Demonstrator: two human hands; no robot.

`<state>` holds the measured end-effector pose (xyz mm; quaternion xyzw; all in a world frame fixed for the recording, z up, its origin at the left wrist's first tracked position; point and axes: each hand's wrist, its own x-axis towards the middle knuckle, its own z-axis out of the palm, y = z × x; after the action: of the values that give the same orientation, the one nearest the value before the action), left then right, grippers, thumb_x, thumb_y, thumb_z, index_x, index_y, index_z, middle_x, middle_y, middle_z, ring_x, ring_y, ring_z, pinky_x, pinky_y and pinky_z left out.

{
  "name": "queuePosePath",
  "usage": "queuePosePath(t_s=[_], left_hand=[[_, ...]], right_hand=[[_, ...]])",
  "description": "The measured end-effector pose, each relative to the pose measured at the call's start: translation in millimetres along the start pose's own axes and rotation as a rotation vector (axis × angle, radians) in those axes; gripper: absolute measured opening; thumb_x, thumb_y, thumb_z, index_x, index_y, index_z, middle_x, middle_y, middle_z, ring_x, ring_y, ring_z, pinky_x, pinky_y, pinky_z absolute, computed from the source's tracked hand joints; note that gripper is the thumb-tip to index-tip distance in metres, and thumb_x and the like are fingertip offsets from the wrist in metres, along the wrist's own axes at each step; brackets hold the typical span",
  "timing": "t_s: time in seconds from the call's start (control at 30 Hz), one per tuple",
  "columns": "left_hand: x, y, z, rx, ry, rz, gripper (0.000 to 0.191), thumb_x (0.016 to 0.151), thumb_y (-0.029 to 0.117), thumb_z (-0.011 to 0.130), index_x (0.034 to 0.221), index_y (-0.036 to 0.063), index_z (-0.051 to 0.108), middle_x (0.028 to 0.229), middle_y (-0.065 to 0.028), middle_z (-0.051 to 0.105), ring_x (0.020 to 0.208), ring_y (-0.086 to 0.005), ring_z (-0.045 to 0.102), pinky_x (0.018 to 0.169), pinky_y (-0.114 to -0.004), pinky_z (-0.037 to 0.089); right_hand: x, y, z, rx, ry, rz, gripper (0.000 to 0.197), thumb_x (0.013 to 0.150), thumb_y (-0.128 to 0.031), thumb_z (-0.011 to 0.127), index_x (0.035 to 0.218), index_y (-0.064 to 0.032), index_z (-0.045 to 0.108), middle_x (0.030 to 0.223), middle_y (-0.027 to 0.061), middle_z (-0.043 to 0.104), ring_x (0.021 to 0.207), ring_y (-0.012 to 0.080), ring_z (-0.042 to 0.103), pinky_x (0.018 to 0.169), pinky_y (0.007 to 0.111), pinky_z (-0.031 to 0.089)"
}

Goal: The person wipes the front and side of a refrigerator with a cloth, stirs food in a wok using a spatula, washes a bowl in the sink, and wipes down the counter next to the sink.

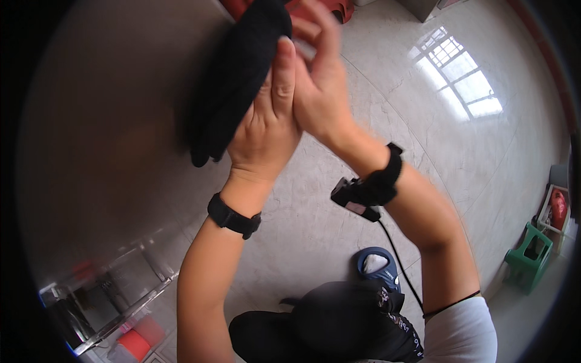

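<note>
A folded black cloth item [240, 77] stands tilted at the upper middle, its exact kind unclear. My left hand [268, 115] grips it from the right side; the thumb points up and the other fingers are largely hidden by the fabric. Against the left thumb rests the heel of my right hand [322, 90]. Its fingers are blurred, curved and spread near the cloth's upper right edge, and I see nothing held in them. A black strap [232, 217] circles my left wrist. On my right wrist a black strap [383, 183] carries a small device with a cable.
Glossy pale floor tiles [408, 149] reflect a window. A large dull surface [100, 113] fills the left. Lower left are a metal rail [127, 313] and a red item [134, 345]. A green stool [529, 258] stands right; red plastic furniture [342, 11] is at the top.
</note>
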<state>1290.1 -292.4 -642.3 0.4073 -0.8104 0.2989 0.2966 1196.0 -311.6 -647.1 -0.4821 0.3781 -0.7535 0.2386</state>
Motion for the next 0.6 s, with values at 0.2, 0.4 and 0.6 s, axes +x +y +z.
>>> queuePosePath(t_s=[0.2, 0.4, 0.6], left_hand=[[-79.6, -0.2, 37.0, -0.538, -0.367, -0.033, 0.056, 0.081, 0.002, 0.053, 0.135, 0.0111, 0.042, 0.126, -0.0109, 0.053, 0.112, -0.0276, 0.053, 0.097, -0.036, 0.04], [-158.1, 5.5, 56.8, -0.754, -0.655, -0.355, 0.052, 0.085, 0.006, 0.05, 0.133, 0.0254, 0.047, 0.127, -0.0073, 0.053, 0.113, -0.0259, 0.053, 0.094, -0.034, 0.043], [-173.4, -5.0, 54.1, 0.223, -0.665, 0.276, 0.051, 0.087, 0.021, 0.048, 0.137, 0.0222, 0.037, 0.141, 0.0002, 0.039, 0.126, -0.011, 0.04, 0.103, -0.025, 0.031]], right_hand=[[-83.0, 88.4, -32.3, -0.461, -0.143, 0.043, 0.021, 0.089, -0.017, 0.048, 0.08, 0.001, 0.054, 0.078, 0.0194, 0.055, 0.083, 0.0413, 0.051, 0.074, 0.044, 0.043], [-131.9, 94.9, -67.6, -0.651, -0.482, 0.503, 0.033, 0.079, -0.016, 0.064, 0.102, 0.0063, 0.059, 0.092, 0.018, 0.063, 0.08, 0.0304, 0.063, 0.072, 0.038, 0.05], [-130.0, 63.8, -36.4, -0.048, -0.226, 1.21, 0.037, 0.089, -0.019, 0.05, 0.118, 0.0039, 0.048, 0.105, 0.0149, 0.06, 0.093, 0.0229, 0.062, 0.085, 0.034, 0.049]])
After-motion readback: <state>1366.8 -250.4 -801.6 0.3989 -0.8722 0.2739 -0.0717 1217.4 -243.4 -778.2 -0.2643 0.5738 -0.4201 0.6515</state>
